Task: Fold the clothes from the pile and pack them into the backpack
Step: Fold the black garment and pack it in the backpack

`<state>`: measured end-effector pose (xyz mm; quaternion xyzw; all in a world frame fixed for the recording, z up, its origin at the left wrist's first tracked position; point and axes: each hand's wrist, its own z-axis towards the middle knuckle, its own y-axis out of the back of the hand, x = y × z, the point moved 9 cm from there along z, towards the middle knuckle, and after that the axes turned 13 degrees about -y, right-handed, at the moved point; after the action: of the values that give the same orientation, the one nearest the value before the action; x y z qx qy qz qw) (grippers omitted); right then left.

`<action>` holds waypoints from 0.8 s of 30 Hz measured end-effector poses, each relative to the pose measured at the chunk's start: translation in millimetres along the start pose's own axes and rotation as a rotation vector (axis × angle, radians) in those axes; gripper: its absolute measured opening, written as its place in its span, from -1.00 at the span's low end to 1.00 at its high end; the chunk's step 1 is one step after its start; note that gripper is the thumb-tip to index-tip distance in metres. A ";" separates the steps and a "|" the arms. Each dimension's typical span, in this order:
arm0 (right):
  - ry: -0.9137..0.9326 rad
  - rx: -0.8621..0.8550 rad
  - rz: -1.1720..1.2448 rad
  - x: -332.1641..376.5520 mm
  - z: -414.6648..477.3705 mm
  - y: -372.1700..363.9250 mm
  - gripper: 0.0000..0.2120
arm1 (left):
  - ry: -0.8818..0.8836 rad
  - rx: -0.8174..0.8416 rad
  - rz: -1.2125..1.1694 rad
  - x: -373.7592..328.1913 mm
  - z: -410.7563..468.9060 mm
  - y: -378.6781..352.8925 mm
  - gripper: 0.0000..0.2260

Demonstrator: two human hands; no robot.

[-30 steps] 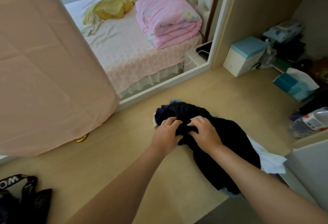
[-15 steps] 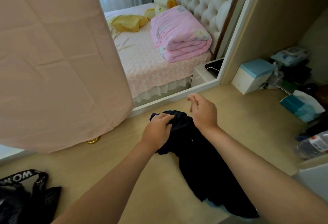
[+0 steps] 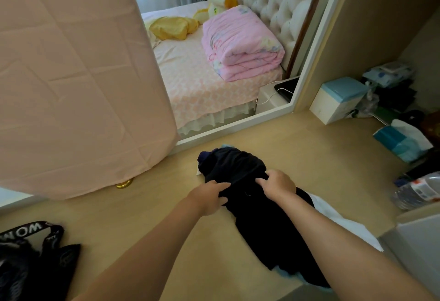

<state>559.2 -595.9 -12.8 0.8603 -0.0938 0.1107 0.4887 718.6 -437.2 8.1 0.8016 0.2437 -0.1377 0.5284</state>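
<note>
Well, I see a broad pale pink fabric sheet (image 3: 71, 74) hanging at the left above a light beige wooden surface (image 3: 321, 157). Near the middle of that surface lies the heap of dark navy clothes (image 3: 262, 229), with a white garment (image 3: 345, 227) showing under its right edge. A black fabric backpack with a white-lettered strap (image 3: 35, 265) sits at the lower left, well apart. The left hand (image 3: 209, 197) and right hand (image 3: 278, 185) each grip the top dark cloth, fingers curled.
</note>
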 end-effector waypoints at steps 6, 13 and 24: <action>0.243 -0.399 0.175 29.9 -32.6 43.9 -0.70 | -0.098 -0.467 -0.066 -28.2 6.0 41.5 -0.65; 1.093 -0.167 0.289 94.2 -131.2 18.0 -0.78 | 0.034 -0.597 -0.520 -18.4 -4.9 72.8 -0.70; 0.419 0.101 0.224 70.0 -83.9 -20.2 -0.40 | 0.319 -0.957 -0.602 48.4 -82.7 73.1 -0.78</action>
<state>623.4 -517.2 32.2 0.8261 -0.0796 0.3447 0.4386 795.5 -373.4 75.3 0.3802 0.5722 -0.0342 0.7259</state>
